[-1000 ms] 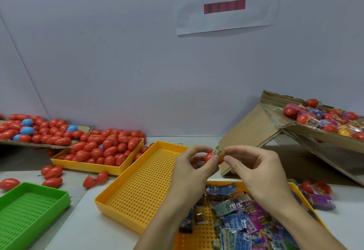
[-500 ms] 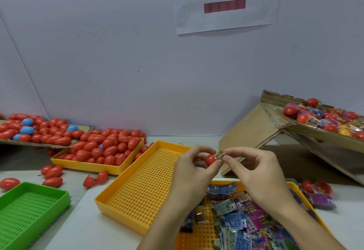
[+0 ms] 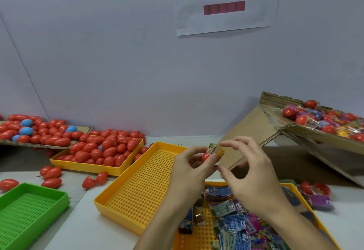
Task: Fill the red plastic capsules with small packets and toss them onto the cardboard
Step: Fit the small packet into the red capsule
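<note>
My left hand [image 3: 189, 173] grips a red capsule half [image 3: 205, 156] above the trays, its thumb against a small yellow packet [image 3: 215, 149] that sticks out of the capsule's mouth. Just to the right hovers my right hand [image 3: 254, 177], fingers loosely curled; its index fingertip is at the packet's top corner and its thumb sits lower, apart from the packet. Several loose packets [image 3: 232, 222] fill the near yellow tray [image 3: 293, 185] under my wrists. A flat cardboard sheet [image 3: 83, 129] at the far left carries many closed red capsules and a few blue ones.
A perforated yellow tray [image 3: 141, 186] lies at centre, a green tray [image 3: 29, 210] at bottom left, and another yellow tray [image 3: 84, 168] heaped with red capsules behind. A tilted cardboard box [image 3: 252, 127] at right holds capsules and packets. Loose capsules [image 3: 94, 180] dot the table.
My right hand has released its pinch on the packet and spread its fingers; the packet now sits in the capsule mouth under my left thumb. Both hands stayed in place.
</note>
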A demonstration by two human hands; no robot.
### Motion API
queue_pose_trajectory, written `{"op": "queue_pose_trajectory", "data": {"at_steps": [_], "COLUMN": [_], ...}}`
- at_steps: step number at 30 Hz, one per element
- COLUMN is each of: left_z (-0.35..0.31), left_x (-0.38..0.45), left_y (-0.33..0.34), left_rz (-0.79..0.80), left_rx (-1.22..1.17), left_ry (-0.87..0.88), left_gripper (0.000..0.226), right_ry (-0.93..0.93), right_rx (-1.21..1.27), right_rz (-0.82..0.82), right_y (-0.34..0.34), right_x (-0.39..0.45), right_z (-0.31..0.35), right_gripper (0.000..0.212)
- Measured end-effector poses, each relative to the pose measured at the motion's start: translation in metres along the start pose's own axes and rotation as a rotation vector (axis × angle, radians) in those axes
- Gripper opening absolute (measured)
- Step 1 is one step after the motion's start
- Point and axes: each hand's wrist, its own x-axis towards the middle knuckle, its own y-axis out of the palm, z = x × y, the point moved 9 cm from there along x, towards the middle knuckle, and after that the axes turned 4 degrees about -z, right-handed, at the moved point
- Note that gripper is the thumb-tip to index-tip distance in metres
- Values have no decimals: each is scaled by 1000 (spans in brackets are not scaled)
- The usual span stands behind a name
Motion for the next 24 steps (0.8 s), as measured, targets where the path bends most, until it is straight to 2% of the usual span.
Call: {"op": "queue_pose_trajectory", "data": {"at_steps": [12,18,24], "left_z": [6,7,11], "left_x": [-1,-1,-1], "left_y": [6,10,10], "left_rz": [29,64,73], "left_rx": [60,46,5], "left_ry": [-17,-32,-74], "left_gripper": [13,22,17], "right_ry": [-12,-34,-36], "right_rx": [-240,-190,-155], "right_rz": [-7,-20,-27], "right_y": [4,2,1], "right_x": [-1,-1,0], "right_z": [-5,-1,0], "right_gripper": [48,45,43]}}
